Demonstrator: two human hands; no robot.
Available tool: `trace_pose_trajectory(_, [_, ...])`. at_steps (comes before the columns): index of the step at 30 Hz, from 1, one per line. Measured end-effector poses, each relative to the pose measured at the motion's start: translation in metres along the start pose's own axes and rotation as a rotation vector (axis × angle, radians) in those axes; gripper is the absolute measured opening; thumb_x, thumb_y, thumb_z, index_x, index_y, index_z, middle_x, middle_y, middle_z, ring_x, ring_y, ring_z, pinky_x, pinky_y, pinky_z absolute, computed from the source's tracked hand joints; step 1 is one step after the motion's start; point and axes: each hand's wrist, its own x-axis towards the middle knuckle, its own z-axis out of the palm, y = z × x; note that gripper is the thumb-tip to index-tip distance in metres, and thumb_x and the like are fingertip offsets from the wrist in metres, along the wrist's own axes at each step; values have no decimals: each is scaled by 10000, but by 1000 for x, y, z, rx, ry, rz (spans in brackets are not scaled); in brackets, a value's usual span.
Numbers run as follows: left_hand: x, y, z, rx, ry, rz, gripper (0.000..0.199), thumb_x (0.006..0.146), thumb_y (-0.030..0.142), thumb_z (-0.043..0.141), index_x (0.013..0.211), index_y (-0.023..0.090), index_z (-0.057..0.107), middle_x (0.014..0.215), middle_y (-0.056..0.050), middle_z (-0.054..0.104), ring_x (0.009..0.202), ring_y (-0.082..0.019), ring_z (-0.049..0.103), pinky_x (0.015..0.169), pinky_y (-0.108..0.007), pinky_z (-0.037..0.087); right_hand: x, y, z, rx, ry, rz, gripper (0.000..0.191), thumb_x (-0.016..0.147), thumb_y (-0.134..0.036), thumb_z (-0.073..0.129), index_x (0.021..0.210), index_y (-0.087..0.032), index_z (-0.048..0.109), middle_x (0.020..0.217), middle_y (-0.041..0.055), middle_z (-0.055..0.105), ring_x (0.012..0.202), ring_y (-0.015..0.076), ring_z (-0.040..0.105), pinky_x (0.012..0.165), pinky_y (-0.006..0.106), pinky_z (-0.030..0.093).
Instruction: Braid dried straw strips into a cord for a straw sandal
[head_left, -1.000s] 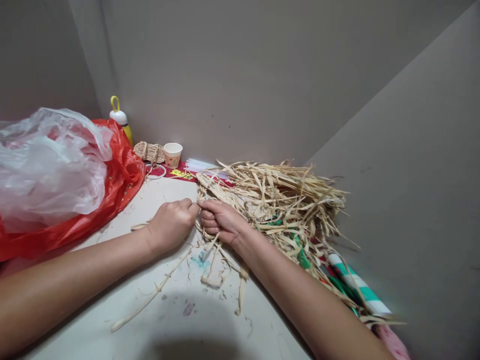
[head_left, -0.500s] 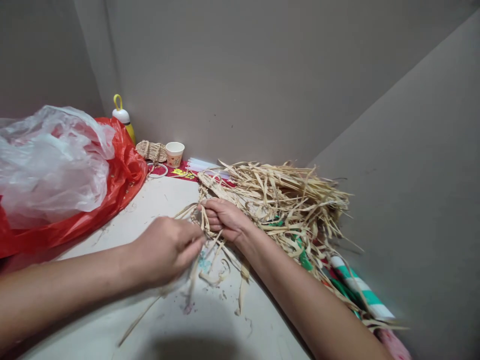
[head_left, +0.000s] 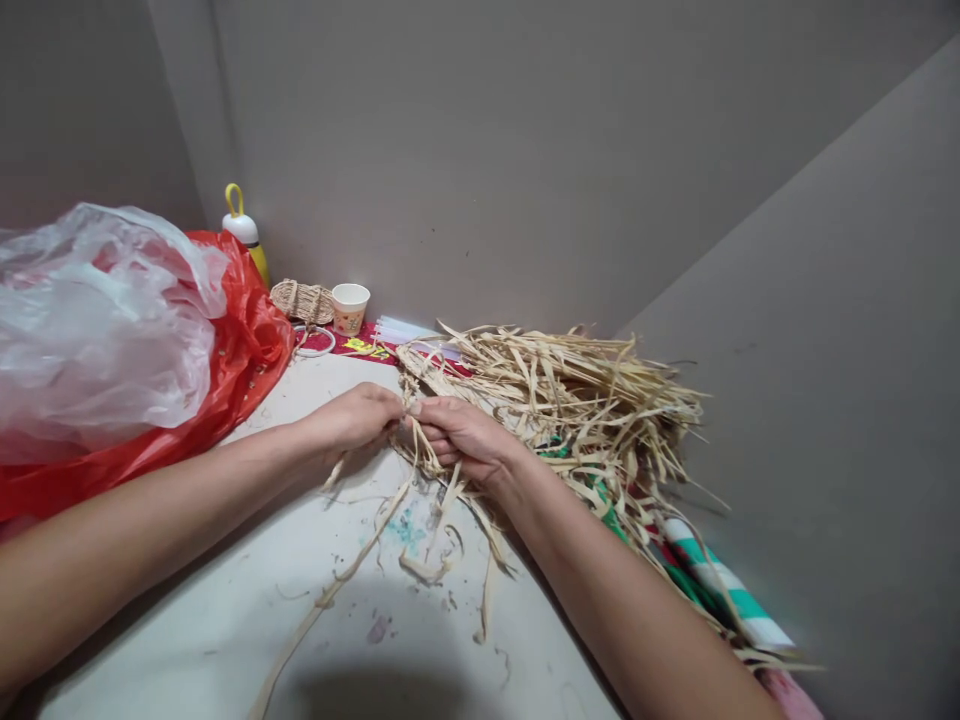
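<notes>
My left hand (head_left: 361,418) and my right hand (head_left: 469,440) meet fingertip to fingertip above the white table (head_left: 225,620). Both are closed in a pinch on dry straw strands (head_left: 421,445), which hang between and below the fingers. One long strand (head_left: 330,595) runs from there down toward the table's front edge. A braided length of straw (head_left: 406,385) shows just beyond the fingertips. To the right of my right hand spreads a large heap of loose straw (head_left: 585,385).
Red (head_left: 255,370) and clear plastic bags (head_left: 112,320) fill the left side. Behind stand a yellow-and-white bottle (head_left: 241,228), a woven straw piece (head_left: 302,300) and a paper cup (head_left: 350,309). A green-and-white striped roll (head_left: 727,583) lies at the right.
My left hand has moved up and away from me to meet my right hand's fingertips. The long strand now lies farther right, stretching to the bottom of the view.
</notes>
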Motion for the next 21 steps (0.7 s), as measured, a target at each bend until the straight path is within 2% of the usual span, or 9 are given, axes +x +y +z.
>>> trace_pose_trajectory(2, [2, -3, -4, 97, 24, 55, 184, 762, 234, 453, 607, 158, 516, 455, 60, 383, 395, -58, 278, 405, -194, 215, -1, 0, -1, -59, 6, 13, 267, 722, -340, 663, 663, -147, 487, 452, -119, 247, 363, 12, 130, 333, 140, 81])
trace_pose_trajectory(6, [11, -14, -7, 223, 37, 177, 187, 739, 205, 470, 572, 142, 527, 553, 16, 501, 498, -67, 399, 468, -179, 289, -2, 3, -3, -271, 74, -8, 275, 747, -387, 626, 681, -143, 518, 435, -107, 297, 357, 24, 178, 340, 165, 114])
trace_pose_trajectory(11, [15, -17, -6, -10, -121, -57, 232, 770, 303, 464, 573, 190, 418, 431, 75, 296, 349, -55, 196, 345, -212, 132, -5, 3, -3, -488, 105, -58, 244, 796, -376, 559, 707, -153, 516, 472, -87, 342, 396, 38, 236, 376, 179, 153])
trace_pose_trajectory(13, [14, -15, -6, -136, -182, -113, 215, 769, 296, 479, 595, 197, 401, 439, 86, 278, 340, -48, 165, 338, -204, 106, -6, 1, -3, -514, 95, -75, 251, 804, -387, 548, 710, -158, 509, 474, -89, 335, 401, 40, 233, 385, 185, 156])
trace_pose_trajectory(16, [13, -14, -6, -231, -195, -121, 189, 755, 255, 490, 608, 197, 387, 456, 88, 287, 343, -39, 152, 339, -193, 93, -10, -3, -3, -504, 70, -69, 264, 796, -406, 564, 718, -160, 504, 481, -91, 332, 411, 42, 237, 393, 189, 152])
trace_pose_trajectory(21, [12, -17, -4, -169, -136, -63, 183, 745, 226, 460, 576, 191, 399, 434, 83, 287, 328, -40, 170, 338, -203, 106, -14, -9, -5, -404, -57, -31, 252, 796, -398, 572, 770, -153, 516, 499, -93, 322, 421, 43, 234, 399, 181, 179])
